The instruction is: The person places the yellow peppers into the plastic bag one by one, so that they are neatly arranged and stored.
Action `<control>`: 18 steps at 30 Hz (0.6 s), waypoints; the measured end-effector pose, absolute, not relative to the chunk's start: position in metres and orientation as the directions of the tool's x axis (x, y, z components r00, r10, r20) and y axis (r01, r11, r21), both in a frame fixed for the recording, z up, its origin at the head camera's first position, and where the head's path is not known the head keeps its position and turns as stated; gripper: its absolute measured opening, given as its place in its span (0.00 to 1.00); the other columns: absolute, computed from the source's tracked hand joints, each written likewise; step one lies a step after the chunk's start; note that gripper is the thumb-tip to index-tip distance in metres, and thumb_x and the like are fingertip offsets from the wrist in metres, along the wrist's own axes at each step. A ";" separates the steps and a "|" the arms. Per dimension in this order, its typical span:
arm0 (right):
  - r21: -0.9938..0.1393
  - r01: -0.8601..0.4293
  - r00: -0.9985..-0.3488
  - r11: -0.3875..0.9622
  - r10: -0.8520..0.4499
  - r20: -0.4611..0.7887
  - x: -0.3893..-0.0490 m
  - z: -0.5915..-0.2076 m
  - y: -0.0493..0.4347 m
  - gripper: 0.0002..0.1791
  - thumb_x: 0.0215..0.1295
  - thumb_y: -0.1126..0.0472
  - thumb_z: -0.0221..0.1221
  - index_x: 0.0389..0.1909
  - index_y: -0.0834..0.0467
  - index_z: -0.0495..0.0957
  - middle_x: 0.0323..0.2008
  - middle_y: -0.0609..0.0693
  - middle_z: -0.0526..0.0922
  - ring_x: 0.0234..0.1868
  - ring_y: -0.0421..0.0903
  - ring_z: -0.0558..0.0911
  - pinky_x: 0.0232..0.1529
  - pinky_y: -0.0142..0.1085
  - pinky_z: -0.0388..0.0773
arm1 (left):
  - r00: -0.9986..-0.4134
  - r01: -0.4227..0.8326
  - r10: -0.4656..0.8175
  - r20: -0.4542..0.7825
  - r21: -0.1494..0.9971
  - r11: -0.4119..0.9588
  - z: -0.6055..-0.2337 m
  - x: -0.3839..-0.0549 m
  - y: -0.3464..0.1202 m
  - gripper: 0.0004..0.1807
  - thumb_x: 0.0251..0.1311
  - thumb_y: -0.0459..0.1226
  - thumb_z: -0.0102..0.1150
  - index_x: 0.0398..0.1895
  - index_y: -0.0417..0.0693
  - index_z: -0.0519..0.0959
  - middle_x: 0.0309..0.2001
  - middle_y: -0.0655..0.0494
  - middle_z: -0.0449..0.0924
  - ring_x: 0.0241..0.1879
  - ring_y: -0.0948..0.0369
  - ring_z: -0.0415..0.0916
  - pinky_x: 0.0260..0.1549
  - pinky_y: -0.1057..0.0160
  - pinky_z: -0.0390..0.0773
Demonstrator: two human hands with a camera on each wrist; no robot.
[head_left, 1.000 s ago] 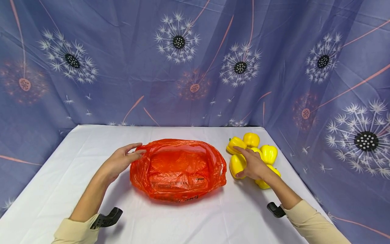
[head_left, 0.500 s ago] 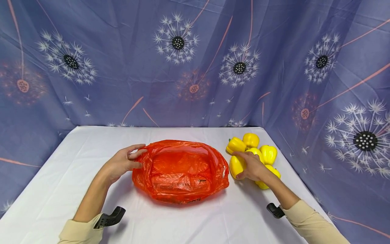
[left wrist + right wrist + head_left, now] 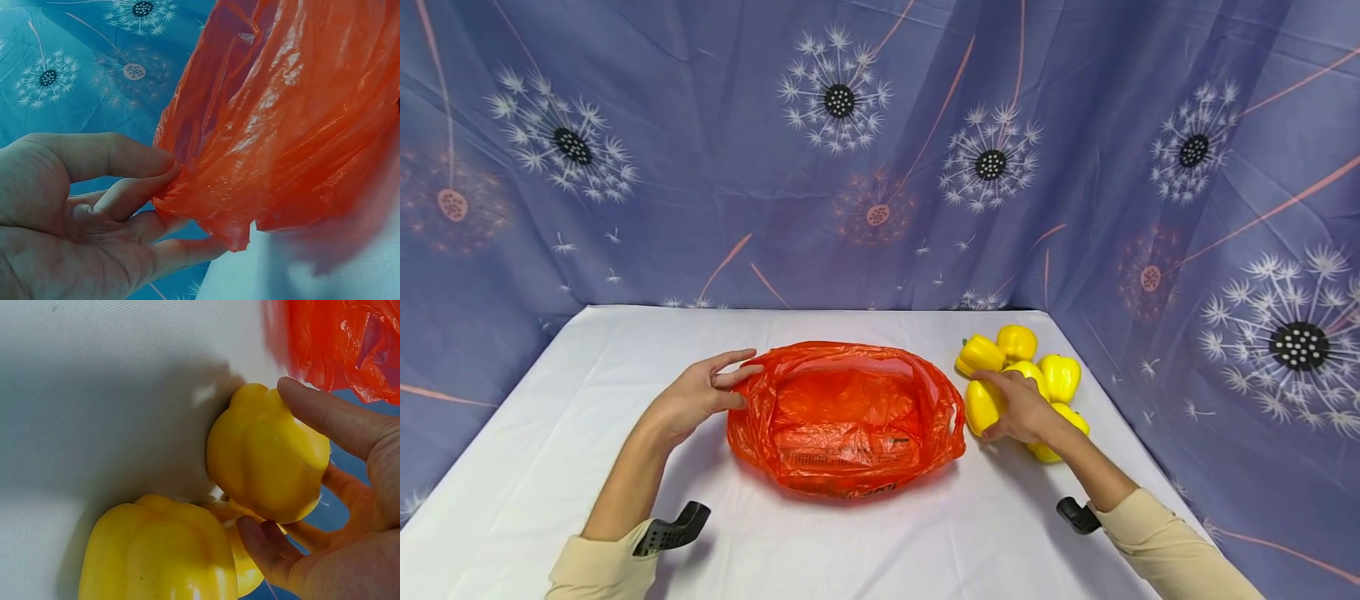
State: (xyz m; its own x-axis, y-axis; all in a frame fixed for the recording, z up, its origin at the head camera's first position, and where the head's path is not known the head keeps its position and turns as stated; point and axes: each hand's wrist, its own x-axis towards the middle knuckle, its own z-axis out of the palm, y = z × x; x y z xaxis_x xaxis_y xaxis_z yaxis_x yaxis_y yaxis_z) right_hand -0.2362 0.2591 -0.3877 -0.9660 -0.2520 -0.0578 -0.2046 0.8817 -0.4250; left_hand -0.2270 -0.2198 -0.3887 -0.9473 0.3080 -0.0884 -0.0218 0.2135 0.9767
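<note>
A red plastic bag (image 3: 752, 437) lies on the white table with its mouth spread towards me and dark print on its front. My left hand (image 3: 688, 402) pinches the bag's left edge between thumb and fingers, as the left wrist view also shows. To the right, my right hand (image 3: 1022, 408) grips a yellow bell pepper (image 3: 265, 456), thumb on one side and fingers on the other. That pepper stands nearest the bag, at the edge of a cluster. Several more yellow bell peppers (image 3: 1061, 378) sit close around the hand, some partly hidden behind it.
White cloth covers the table (image 3: 895, 550). A blue curtain (image 3: 715, 150) with dandelion print hangs behind it and along the right side. Black wrist-worn devices (image 3: 673, 529) sit at both cuffs.
The left hand and the bag have shifted slightly right. My right hand has settled lower, its fingers now round the pepper nearest the bag.
</note>
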 end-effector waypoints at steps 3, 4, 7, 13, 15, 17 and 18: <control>-0.426 -0.207 -0.966 0.881 -0.254 -0.054 -0.237 -0.388 0.259 0.50 0.38 0.65 0.80 0.69 0.50 0.72 0.62 0.69 0.71 0.60 0.70 0.67 0.55 0.65 0.73 | -0.949 -0.031 0.301 -0.096 0.977 0.213 -0.390 -0.227 -0.220 0.45 0.55 0.24 0.57 0.80 0.40 0.55 0.68 0.36 0.71 0.73 0.43 0.62 0.47 0.71 0.78; -0.426 -0.209 -0.966 0.880 -0.254 -0.051 -0.237 -0.389 0.259 0.50 0.38 0.65 0.80 0.69 0.50 0.72 0.62 0.69 0.71 0.60 0.70 0.67 0.55 0.65 0.73 | -0.950 -0.036 0.296 -0.101 0.975 0.218 -0.390 -0.228 -0.220 0.45 0.55 0.24 0.57 0.80 0.39 0.55 0.68 0.36 0.71 0.72 0.43 0.63 0.47 0.71 0.78; -0.419 -0.221 -0.964 0.881 -0.262 -0.040 -0.237 -0.390 0.260 0.51 0.37 0.64 0.80 0.69 0.51 0.71 0.62 0.69 0.71 0.61 0.71 0.66 0.55 0.65 0.73 | -0.952 -0.049 0.284 -0.118 0.969 0.241 -0.391 -0.229 -0.218 0.45 0.56 0.25 0.57 0.79 0.38 0.55 0.67 0.36 0.72 0.70 0.45 0.67 0.47 0.72 0.77; -0.424 -0.217 -0.967 0.879 -0.253 -0.030 -0.237 -0.393 0.261 0.51 0.37 0.65 0.80 0.69 0.51 0.72 0.61 0.69 0.71 0.61 0.70 0.66 0.56 0.65 0.72 | -0.954 -0.067 0.270 -0.130 0.971 0.230 -0.393 -0.229 -0.217 0.41 0.57 0.25 0.57 0.78 0.37 0.58 0.68 0.37 0.72 0.68 0.50 0.72 0.47 0.70 0.79; -0.424 -0.215 -0.968 0.880 -0.249 -0.025 -0.237 -0.393 0.261 0.51 0.37 0.65 0.80 0.69 0.51 0.72 0.61 0.69 0.71 0.62 0.70 0.66 0.56 0.66 0.72 | -0.956 -0.063 0.266 -0.123 0.973 0.220 -0.393 -0.229 -0.217 0.40 0.58 0.26 0.56 0.77 0.36 0.59 0.69 0.38 0.71 0.65 0.55 0.75 0.45 0.69 0.80; -0.423 -0.219 -0.969 0.879 -0.249 -0.016 -0.237 -0.394 0.261 0.50 0.37 0.64 0.80 0.69 0.51 0.72 0.61 0.69 0.72 0.62 0.70 0.66 0.57 0.66 0.72 | -0.957 -0.056 0.270 -0.111 0.978 0.203 -0.392 -0.229 -0.217 0.39 0.58 0.25 0.56 0.76 0.34 0.60 0.70 0.37 0.69 0.60 0.62 0.77 0.43 0.67 0.81; -0.423 -0.219 -0.969 0.879 -0.246 -0.010 -0.238 -0.394 0.261 0.50 0.37 0.64 0.80 0.68 0.51 0.72 0.60 0.68 0.72 0.61 0.70 0.66 0.57 0.66 0.72 | -0.957 -0.056 0.270 -0.109 0.979 0.198 -0.392 -0.229 -0.217 0.39 0.58 0.25 0.56 0.76 0.34 0.60 0.70 0.37 0.68 0.58 0.65 0.78 0.42 0.67 0.81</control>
